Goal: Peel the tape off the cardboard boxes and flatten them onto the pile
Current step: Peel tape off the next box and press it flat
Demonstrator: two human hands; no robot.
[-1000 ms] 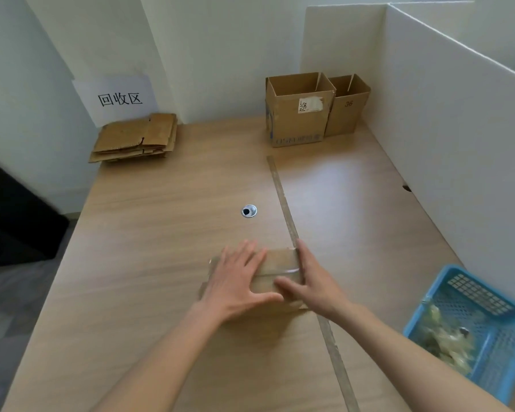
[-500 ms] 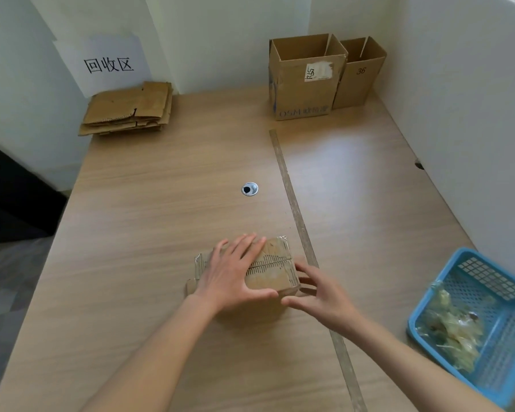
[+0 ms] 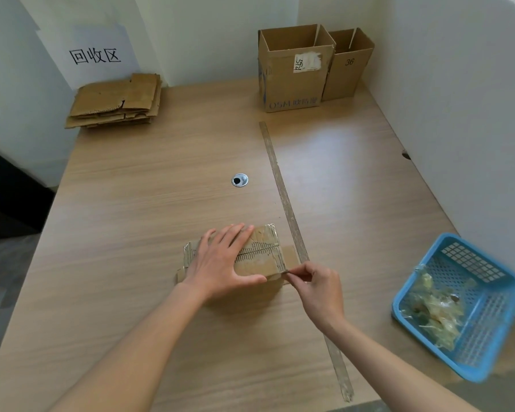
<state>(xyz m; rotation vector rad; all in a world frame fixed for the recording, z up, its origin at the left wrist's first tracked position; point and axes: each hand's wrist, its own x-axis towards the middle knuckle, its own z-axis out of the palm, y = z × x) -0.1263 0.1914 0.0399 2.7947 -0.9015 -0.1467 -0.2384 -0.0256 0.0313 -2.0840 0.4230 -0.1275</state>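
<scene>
Centrally, near edge of desk [image 3: 131, 203]: small taped box [image 3: 262, 254] lay under left hand [image 3: 220, 263], fingers spread flat on top. Right hand [image 3: 318, 286] pinched tape end [image 3: 284, 272] at box's right near corner. Flattened pile [image 3: 113, 101] far left.

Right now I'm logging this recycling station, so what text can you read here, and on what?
"回收区": paper sign on the wall above the flattened cardboard pile.
"36": smaller open box.
"OSM", then characters too blurred to read: larger open box.
White label on that box: markings unreadable.
</scene>
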